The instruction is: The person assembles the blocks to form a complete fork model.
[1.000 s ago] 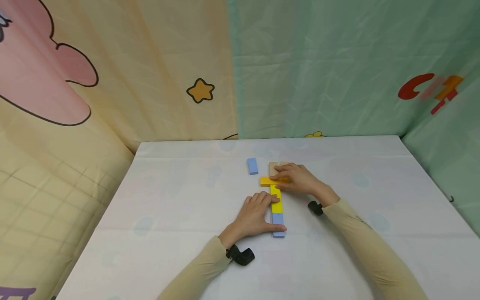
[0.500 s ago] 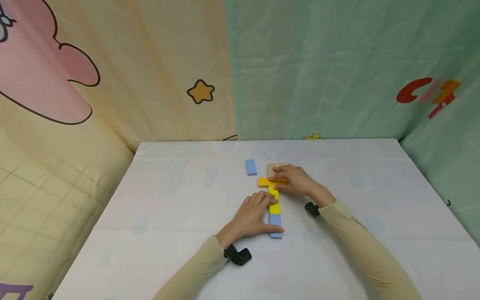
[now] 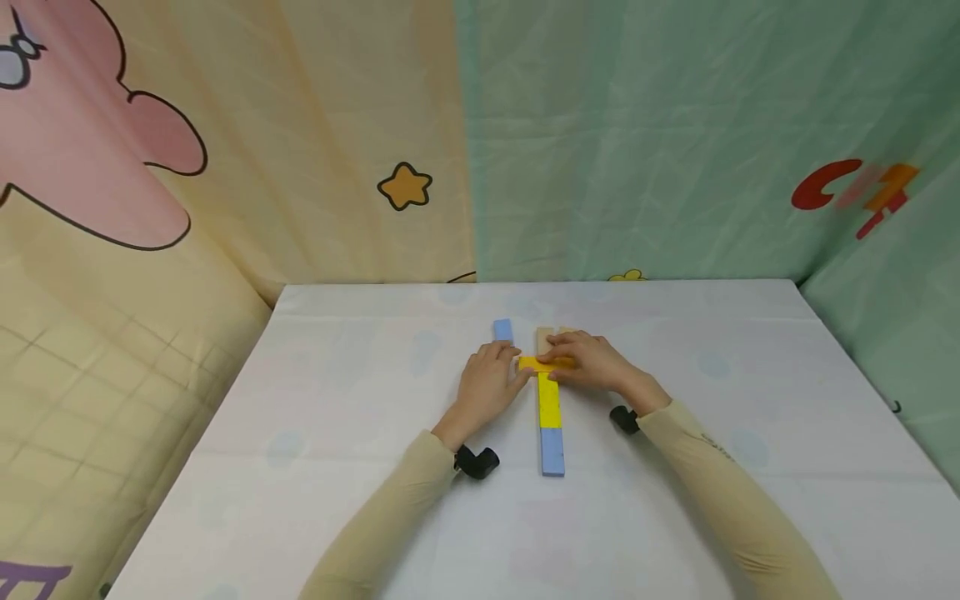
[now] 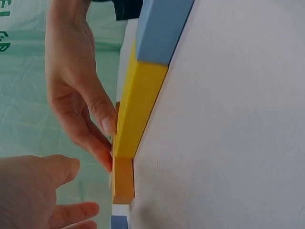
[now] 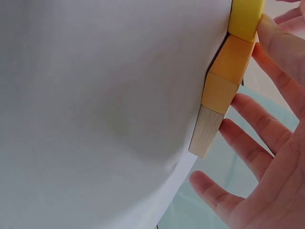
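Flat on the table, an orange block (image 3: 527,365) lies crosswise at the far end of a yellow block (image 3: 549,402). A blue block (image 3: 552,454) continues that line toward the person. Beyond the orange block are two plain wooden blocks (image 3: 544,338), one partly covered by the right hand (image 3: 592,361). The right hand's spread fingertips touch the orange, yellow and wooden blocks, as the right wrist view shows. By the orange block's left end is the left hand (image 3: 484,387), its fingers (image 4: 76,214) apart and gripping nothing. It partly hides a separate blue block (image 3: 503,330).
A white-covered table (image 3: 337,433) bears all the blocks. Patterned curtains (image 3: 637,125) hang behind its far edge and along both sides. Black wrist cameras (image 3: 477,462) sit close to the table by each hand.
From over the yellow and near blue blocks, the left hand has moved away from the person, to the orange block's left end. The right hand stays on the blocks. The head view shifts slightly.
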A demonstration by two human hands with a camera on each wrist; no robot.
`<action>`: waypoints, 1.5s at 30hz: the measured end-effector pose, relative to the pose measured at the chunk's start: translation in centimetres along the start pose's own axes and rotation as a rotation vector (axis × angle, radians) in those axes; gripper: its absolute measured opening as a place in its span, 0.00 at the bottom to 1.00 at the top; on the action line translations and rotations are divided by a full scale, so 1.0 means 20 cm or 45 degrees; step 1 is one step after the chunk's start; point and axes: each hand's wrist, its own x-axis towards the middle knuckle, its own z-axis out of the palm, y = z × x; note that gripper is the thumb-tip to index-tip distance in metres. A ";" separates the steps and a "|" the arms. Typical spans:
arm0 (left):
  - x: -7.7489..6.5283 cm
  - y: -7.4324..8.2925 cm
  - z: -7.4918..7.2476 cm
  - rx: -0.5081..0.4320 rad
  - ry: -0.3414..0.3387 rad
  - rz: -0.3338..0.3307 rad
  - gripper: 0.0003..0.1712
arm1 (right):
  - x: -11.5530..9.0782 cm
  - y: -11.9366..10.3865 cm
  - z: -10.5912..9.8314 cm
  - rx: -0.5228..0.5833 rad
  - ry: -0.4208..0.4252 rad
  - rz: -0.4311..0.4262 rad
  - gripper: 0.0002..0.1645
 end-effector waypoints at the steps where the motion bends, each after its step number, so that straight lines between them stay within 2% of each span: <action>1: 0.01 -0.01 0.00 0.008 -0.017 -0.033 0.28 | 0.00 0.00 0.00 0.008 -0.007 0.002 0.21; 5: 0.02 -0.04 0.02 -0.006 -0.082 -0.116 0.33 | -0.01 -0.01 0.01 0.011 -0.024 0.004 0.22; 9: 0.02 -0.03 0.04 0.005 -0.132 -0.145 0.35 | -0.01 -0.01 0.01 -0.002 -0.019 -0.002 0.22; 25: 0.06 0.00 0.06 0.019 -0.177 -0.043 0.34 | -0.02 0.00 0.01 0.009 0.003 -0.013 0.21; 45: 0.06 0.01 0.06 0.069 -0.137 0.009 0.33 | 0.00 0.00 0.00 0.012 0.003 -0.004 0.21</action>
